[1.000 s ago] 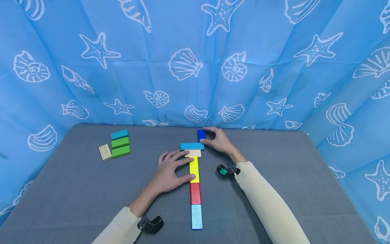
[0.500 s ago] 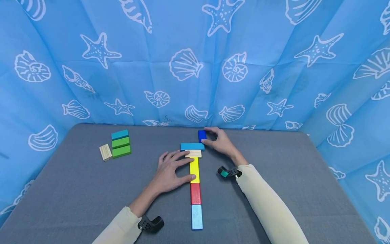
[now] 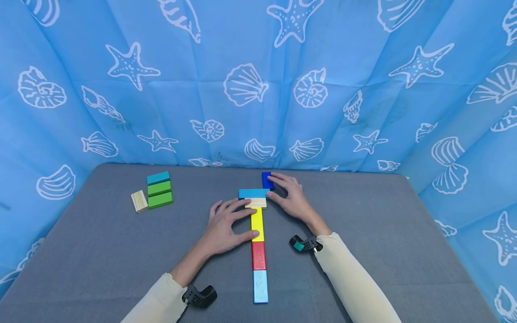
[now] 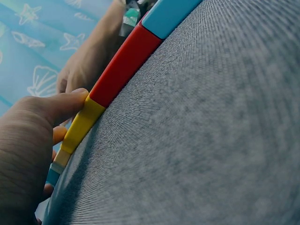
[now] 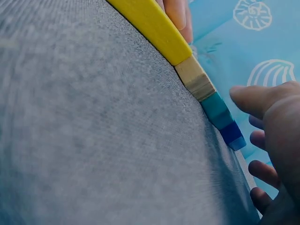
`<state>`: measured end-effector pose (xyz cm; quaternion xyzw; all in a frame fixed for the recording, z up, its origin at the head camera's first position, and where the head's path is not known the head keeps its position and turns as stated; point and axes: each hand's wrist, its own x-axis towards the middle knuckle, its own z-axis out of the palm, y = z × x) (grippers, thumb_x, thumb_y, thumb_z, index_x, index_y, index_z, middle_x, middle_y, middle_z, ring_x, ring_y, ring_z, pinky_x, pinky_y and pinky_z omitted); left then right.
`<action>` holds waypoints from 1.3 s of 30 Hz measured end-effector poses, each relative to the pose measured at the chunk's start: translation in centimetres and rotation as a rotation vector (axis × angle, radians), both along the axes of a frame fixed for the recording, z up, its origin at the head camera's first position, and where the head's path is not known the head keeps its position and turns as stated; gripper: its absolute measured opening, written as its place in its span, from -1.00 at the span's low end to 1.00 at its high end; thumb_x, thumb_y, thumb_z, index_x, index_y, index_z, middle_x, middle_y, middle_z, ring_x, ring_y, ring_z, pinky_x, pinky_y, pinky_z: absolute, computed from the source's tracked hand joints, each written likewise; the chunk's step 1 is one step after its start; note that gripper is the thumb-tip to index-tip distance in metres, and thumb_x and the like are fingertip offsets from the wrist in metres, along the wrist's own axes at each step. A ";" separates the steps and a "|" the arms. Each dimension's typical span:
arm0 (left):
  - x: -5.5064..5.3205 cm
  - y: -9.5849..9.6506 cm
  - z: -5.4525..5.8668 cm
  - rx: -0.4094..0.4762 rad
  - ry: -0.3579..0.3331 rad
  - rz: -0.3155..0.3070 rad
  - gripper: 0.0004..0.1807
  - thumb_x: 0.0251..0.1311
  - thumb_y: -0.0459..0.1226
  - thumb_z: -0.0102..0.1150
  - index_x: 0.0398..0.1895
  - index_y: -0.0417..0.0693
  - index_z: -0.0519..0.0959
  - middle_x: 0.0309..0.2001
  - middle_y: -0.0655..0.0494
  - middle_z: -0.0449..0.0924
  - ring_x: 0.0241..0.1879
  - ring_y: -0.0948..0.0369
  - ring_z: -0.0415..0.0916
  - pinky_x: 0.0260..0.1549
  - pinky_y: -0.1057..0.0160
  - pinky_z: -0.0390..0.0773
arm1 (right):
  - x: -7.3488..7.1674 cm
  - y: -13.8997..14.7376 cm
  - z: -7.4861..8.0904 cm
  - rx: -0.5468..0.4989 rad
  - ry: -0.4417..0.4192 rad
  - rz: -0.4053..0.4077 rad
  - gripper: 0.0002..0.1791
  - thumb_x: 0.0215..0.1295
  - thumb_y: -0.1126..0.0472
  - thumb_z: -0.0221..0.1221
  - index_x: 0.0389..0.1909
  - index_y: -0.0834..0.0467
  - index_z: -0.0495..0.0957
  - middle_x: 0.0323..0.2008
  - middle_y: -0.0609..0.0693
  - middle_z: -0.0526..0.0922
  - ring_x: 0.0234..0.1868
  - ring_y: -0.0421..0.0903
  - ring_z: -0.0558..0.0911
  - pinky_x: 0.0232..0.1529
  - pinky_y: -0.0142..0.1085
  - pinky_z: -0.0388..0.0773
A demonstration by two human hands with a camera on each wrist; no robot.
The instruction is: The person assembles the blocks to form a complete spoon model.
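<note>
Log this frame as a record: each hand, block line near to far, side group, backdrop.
left_hand: left hand resting on yellow block, fingertip at crosswise wood block
right_hand: right hand at dark blue block and right end of medium-blue block; contact unclear
line_near_to_far: light blue block, red block, yellow, wood, medium-blue (crosswise), dark blue
side_group: left; teal block, two green blocks, angled wood block
backdrop: blue seashell curtain
</note>
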<state>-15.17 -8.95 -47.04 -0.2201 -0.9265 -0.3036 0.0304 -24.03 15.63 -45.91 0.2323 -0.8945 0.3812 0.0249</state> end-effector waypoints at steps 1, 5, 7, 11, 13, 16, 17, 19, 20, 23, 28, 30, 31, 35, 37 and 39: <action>0.0 0.0 0.0 -0.003 -0.001 0.001 -0.32 0.16 0.25 0.28 0.35 0.30 0.55 0.48 0.22 0.30 0.48 -0.03 0.11 0.39 -0.31 -0.20 | 0.0 0.0 -0.1 0.007 0.005 0.001 -0.43 0.43 0.07 0.26 0.40 0.14 0.46 0.47 0.09 0.33 0.43 0.15 0.22 0.34 0.22 0.07; 0.0 0.0 0.1 -0.007 -0.001 0.004 -0.31 0.16 0.26 0.28 0.35 0.30 0.55 0.48 0.21 0.31 0.48 -0.04 0.12 0.39 -0.31 -0.19 | 0.2 -0.1 0.0 0.034 0.024 0.016 -0.45 0.43 0.08 0.25 0.37 0.16 0.49 0.47 0.10 0.34 0.43 0.17 0.23 0.29 0.19 0.10; 0.0 0.0 0.1 -0.008 -0.001 0.005 -0.31 0.16 0.26 0.28 0.35 0.29 0.55 0.48 0.21 0.31 0.48 -0.03 0.12 0.39 -0.31 -0.19 | 0.3 -0.1 -0.1 0.047 0.036 0.020 -0.46 0.43 0.07 0.25 0.36 0.17 0.50 0.46 0.11 0.35 0.43 0.18 0.23 0.27 0.17 0.12; 0.1 0.0 0.1 -0.007 -0.005 0.003 -0.31 0.15 0.27 0.27 0.35 0.29 0.56 0.48 0.20 0.31 0.48 -0.03 0.12 0.39 -0.31 -0.18 | 0.3 0.0 -0.1 0.062 0.036 0.017 -0.47 0.44 0.05 0.25 0.35 0.16 0.51 0.46 0.10 0.35 0.41 0.17 0.25 0.24 0.13 0.14; 0.1 0.0 0.2 0.000 -0.009 0.000 -0.31 0.16 0.26 0.27 0.35 0.28 0.55 0.48 0.20 0.31 0.48 -0.03 0.12 0.39 -0.32 -0.18 | 0.3 0.0 -0.1 0.069 0.033 0.015 -0.47 0.44 0.04 0.24 0.36 0.15 0.51 0.46 0.09 0.35 0.41 0.16 0.25 0.23 0.13 0.15; 0.1 0.1 0.2 0.009 -0.013 -0.006 -0.30 0.16 0.27 0.26 0.35 0.28 0.55 0.48 0.20 0.31 0.48 -0.04 0.12 0.39 -0.32 -0.19 | 0.3 0.1 -0.1 0.070 0.029 0.011 -0.47 0.44 0.04 0.24 0.36 0.14 0.51 0.47 0.08 0.35 0.41 0.16 0.26 0.22 0.12 0.16; 0.1 0.1 0.2 0.011 -0.015 -0.006 -0.30 0.16 0.27 0.26 0.35 0.28 0.55 0.49 0.20 0.30 0.48 -0.04 0.11 0.39 -0.32 -0.20 | 0.3 0.1 -0.1 0.070 0.030 0.011 -0.47 0.44 0.04 0.24 0.36 0.14 0.51 0.47 0.08 0.35 0.41 0.16 0.26 0.22 0.12 0.16; 0.1 0.1 0.2 0.012 -0.016 -0.007 -0.30 0.16 0.27 0.26 0.35 0.27 0.55 0.49 0.19 0.31 0.48 -0.05 0.12 0.39 -0.32 -0.19 | 0.3 0.1 -0.1 0.072 0.029 0.012 -0.47 0.45 0.03 0.23 0.36 0.13 0.51 0.47 0.08 0.35 0.41 0.16 0.25 0.22 0.12 0.16; 0.1 0.1 0.3 0.012 -0.015 -0.008 -0.30 0.16 0.27 0.25 0.35 0.27 0.55 0.49 0.18 0.31 0.48 -0.05 0.12 0.39 -0.32 -0.19 | 0.3 0.1 -0.1 0.072 0.032 0.013 -0.47 0.45 0.03 0.23 0.36 0.13 0.51 0.47 0.08 0.35 0.41 0.16 0.25 0.22 0.12 0.16; 0.2 0.1 0.3 0.009 -0.013 -0.008 -0.30 0.17 0.26 0.25 0.35 0.26 0.55 0.49 0.17 0.31 0.48 -0.05 0.12 0.39 -0.33 -0.19 | 0.3 0.0 -0.2 0.070 0.037 0.014 -0.47 0.45 0.03 0.23 0.36 0.14 0.51 0.47 0.08 0.35 0.41 0.16 0.26 0.22 0.13 0.16; 0.3 -0.1 0.6 0.053 -0.017 -0.008 -0.30 0.17 0.25 0.25 0.37 0.25 0.54 0.49 0.16 0.30 0.48 -0.06 0.10 0.38 -0.35 -0.18 | 0.2 0.0 -0.3 0.071 0.032 0.014 -0.47 0.45 0.02 0.23 0.36 0.13 0.51 0.47 0.08 0.34 0.41 0.15 0.26 0.21 0.12 0.17; 0.3 -0.3 0.9 0.086 -0.017 -0.006 -0.30 0.18 0.23 0.27 0.38 0.24 0.53 0.49 0.15 0.30 0.49 -0.08 0.10 0.37 -0.37 -0.16 | 0.2 0.0 -0.3 0.068 0.030 0.017 -0.47 0.45 0.03 0.23 0.36 0.13 0.51 0.47 0.08 0.34 0.40 0.16 0.26 0.21 0.12 0.16; 0.2 -0.4 1.1 0.104 -0.019 -0.002 -0.29 0.18 0.22 0.28 0.38 0.24 0.52 0.49 0.14 0.30 0.49 -0.09 0.10 0.36 -0.38 -0.15 | 0.3 0.0 -0.3 0.067 0.032 0.017 -0.47 0.45 0.03 0.23 0.36 0.14 0.51 0.47 0.08 0.34 0.40 0.16 0.26 0.21 0.12 0.16; -0.2 -1.8 1.9 0.138 -0.005 0.038 -0.29 0.20 0.18 0.31 0.40 0.20 0.50 0.47 0.09 0.33 0.48 -0.09 0.13 0.35 -0.38 -0.10 | 0.3 0.0 -0.2 0.056 0.038 0.016 -0.47 0.43 0.04 0.25 0.35 0.14 0.52 0.46 0.09 0.35 0.39 0.17 0.27 0.20 0.12 0.16; -0.6 -2.9 2.3 0.146 0.014 0.072 -0.29 0.20 0.15 0.33 0.41 0.16 0.50 0.46 0.06 0.34 0.47 -0.09 0.15 0.36 -0.37 -0.07 | 0.3 0.1 -0.3 0.055 0.044 0.016 -0.47 0.43 0.04 0.25 0.35 0.15 0.52 0.46 0.09 0.36 0.38 0.16 0.27 0.19 0.11 0.16; -0.9 -4.5 2.6 0.147 0.042 0.113 -0.28 0.21 0.12 0.35 0.41 0.11 0.49 0.45 0.03 0.35 0.46 -0.10 0.18 0.35 -0.37 -0.04 | 0.3 0.1 -0.3 0.054 0.046 0.017 -0.47 0.43 0.04 0.25 0.35 0.15 0.52 0.46 0.08 0.36 0.39 0.16 0.27 0.19 0.10 0.16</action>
